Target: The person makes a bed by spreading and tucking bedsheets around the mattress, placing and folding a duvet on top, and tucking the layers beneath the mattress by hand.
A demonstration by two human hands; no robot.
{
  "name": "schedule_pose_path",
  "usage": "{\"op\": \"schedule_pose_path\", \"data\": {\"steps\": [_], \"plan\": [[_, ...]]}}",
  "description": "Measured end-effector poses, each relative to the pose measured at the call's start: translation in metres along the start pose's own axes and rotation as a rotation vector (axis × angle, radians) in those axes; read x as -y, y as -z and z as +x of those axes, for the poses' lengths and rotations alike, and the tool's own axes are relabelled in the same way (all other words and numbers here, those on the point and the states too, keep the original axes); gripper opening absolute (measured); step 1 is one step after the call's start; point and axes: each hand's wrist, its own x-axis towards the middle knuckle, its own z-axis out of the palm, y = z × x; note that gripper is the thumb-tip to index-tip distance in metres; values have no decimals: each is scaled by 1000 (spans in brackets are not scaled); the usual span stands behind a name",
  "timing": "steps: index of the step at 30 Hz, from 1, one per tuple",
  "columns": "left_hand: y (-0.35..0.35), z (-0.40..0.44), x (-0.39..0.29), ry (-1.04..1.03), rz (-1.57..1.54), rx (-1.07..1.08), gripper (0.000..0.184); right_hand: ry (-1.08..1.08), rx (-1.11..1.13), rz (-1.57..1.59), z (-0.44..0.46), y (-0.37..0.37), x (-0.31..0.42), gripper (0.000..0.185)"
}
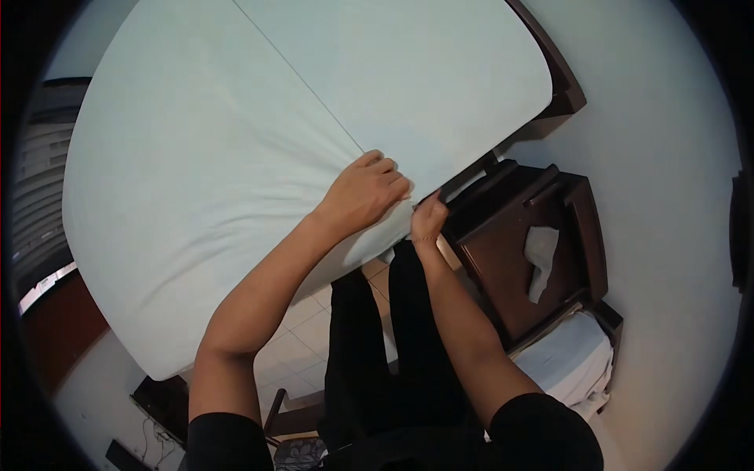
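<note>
A pale, whitish-green fitted sheet (pixel 196 141) covers the mattress, with a straight seam line running across it. My left hand (pixel 369 188) is closed on the sheet near the mattress's side edge, its fingers curled into the cloth. Wrinkles fan out from that spot toward the lower left. Just beside it, at the edge of the mattress, my right hand (pixel 430 217) is closed around the sheet's border; some of its fingers are hidden. A thin bracelet (pixel 425 239) circles my right wrist.
Close on the right stands a dark wooden nightstand (pixel 495 259) with a grey cloth (pixel 542 255) lying on it. Beyond it is another bed-like surface with white bedding (pixel 565 357). A dark bed frame (pixel 561 78) shows at the upper right. Tiled floor (pixel 302 345) lies below.
</note>
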Motion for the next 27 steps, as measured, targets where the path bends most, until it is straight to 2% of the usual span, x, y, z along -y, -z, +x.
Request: {"op": "schedule_pose_path", "data": {"steps": [3, 4, 6, 10, 11, 12, 14, 15, 17, 18, 19, 20, 21, 22, 23, 24, 25, 26, 27], "plan": [[0, 12, -2, 69, -98, 122, 12, -367, 15, 348, 9, 10, 22, 52], [-7, 12, 0, 57, -103, 88, 15, -363, 29, 347, 9, 3, -2, 52], [-17, 13, 4, 27, -105, 21, 20, -366, -105, 642, -3, -27, -42, 43], [-26, 25, 1, 24, -102, 47, 32, -386, -312, 1250, -16, -96, -114, 34], [-30, 33, -1, 43, -129, 25, 37, -89, -179, 613, -9, -74, -102, 34], [-25, 42, -5, 117, -185, 49, 32, 216, -51, -23, 1, -41, -94, 34], [-11, 34, -9, 221, -242, 65, 27, 157, -11, 179, 5, -26, -71, 35], [-2, 26, -11, 265, -314, -271, 21, 167, 16, 184, 2, -22, -68, 35], [13, 13, -10, 312, -418, -962, 14, 72, 50, 452, -2, -15, -60, 40], [18, -10, -3, 469, -311, -1082, 12, 87, 67, 456, -5, -12, -50, 40], [24, -46, 9, 621, -205, -1198, 14, -6, 28, 315, -5, -6, -40, 42], [28, -85, 22, 832, -81, -1136, 23, -97, -11, 170, -3, 2, -27, 45], [34, -125, 34, 1035, 90, -1060, 31, -79, -2, 165, 0, 13, -12, 45], [36, -150, 43, 1230, 259, -967, 40, -174, -140, 68, 2, 24, 8, 44], [27, -154, 43, 1234, 259, -980, 40, -272, -282, -26, 3, 30, 30, 43], [14, -153, 37, 1283, 331, -724, 44, -259, -277, -21, 3, 29, 52, 43], [3, -150, 29, 1328, 398, -463, 48, 114, -311, -40, 0, 23, 75, 39], [-6, -135, 15, 1204, 241, -430, 48, 484, -332, -56, -7, 16, 101, 36], [-15, -116, -2, 1080, 84, -389, 49, 478, -172, 35, -25, -4, 145, 30]]}}
